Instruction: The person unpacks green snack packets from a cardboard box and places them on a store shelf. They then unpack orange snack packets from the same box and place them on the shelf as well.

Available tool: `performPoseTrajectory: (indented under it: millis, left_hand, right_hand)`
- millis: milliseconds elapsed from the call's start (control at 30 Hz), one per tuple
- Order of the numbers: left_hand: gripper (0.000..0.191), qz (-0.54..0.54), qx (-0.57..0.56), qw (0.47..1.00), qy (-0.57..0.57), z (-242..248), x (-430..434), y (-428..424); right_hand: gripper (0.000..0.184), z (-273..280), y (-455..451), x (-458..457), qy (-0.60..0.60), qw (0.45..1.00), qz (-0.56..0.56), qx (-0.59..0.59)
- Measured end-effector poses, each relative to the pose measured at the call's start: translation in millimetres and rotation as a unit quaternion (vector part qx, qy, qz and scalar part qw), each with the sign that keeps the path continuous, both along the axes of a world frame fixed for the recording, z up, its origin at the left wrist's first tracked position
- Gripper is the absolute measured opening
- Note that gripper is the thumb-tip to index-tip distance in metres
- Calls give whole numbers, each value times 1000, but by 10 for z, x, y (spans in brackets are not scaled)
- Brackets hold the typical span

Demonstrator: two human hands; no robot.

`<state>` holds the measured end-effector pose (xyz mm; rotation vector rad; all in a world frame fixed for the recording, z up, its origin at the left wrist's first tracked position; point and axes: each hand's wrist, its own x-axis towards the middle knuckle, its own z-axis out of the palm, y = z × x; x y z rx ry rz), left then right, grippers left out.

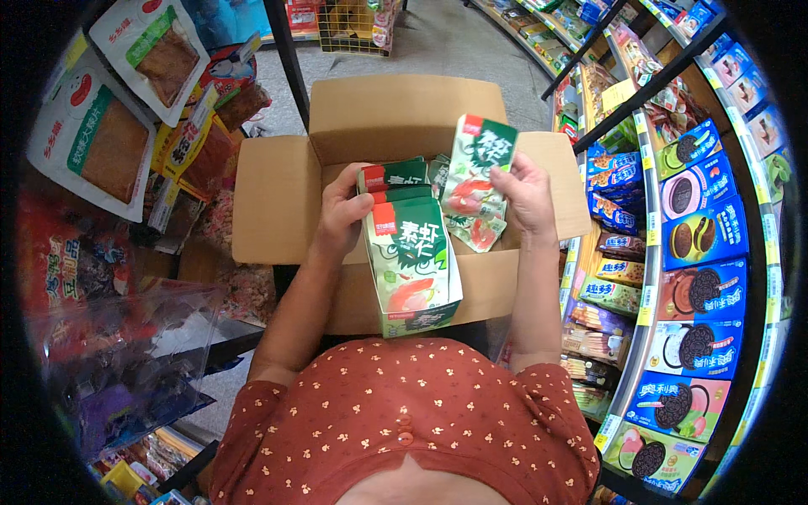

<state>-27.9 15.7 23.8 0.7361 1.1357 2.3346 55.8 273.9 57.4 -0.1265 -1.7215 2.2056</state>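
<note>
In front of me an open cardboard carton (404, 107) has its flaps spread. My left hand (344, 218) grips the upper left of a green and white display box (420, 322) filled with snack packets (410, 252), its thumb against the packets at the back. This box sits over the carton's near side. My right hand (524, 192) holds up a green snack packet (476, 167) with a red corner, pinched at its right edge, above the carton's right half. Below it, several loose packets (481, 233) of the same kind lie inside the carton.
To the right, curved-looking shelves hold boxes of sandwich cookies (701, 233) and biscuit packs (615, 170). At the left hang large bags of a brown snack (110, 148), with more bagged goods lower down. Black rack posts (287, 57) stand near the carton. A yellow wire basket (353, 31) is beyond it.
</note>
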Motion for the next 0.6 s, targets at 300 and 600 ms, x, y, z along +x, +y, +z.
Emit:
performPoseTrajectory:
  millis: [300, 600]
  left_hand:
    - [43, -2, -14, 1000, -13, 42, 30, -14]
    - [40, -4, -1, 1000, -20, -70, -13, -12]
  right_hand:
    - [27, 417, -174, 353, 140, 979, -30, -142]
    - [32, 548, -766, 466, 67, 990, 119, -34]
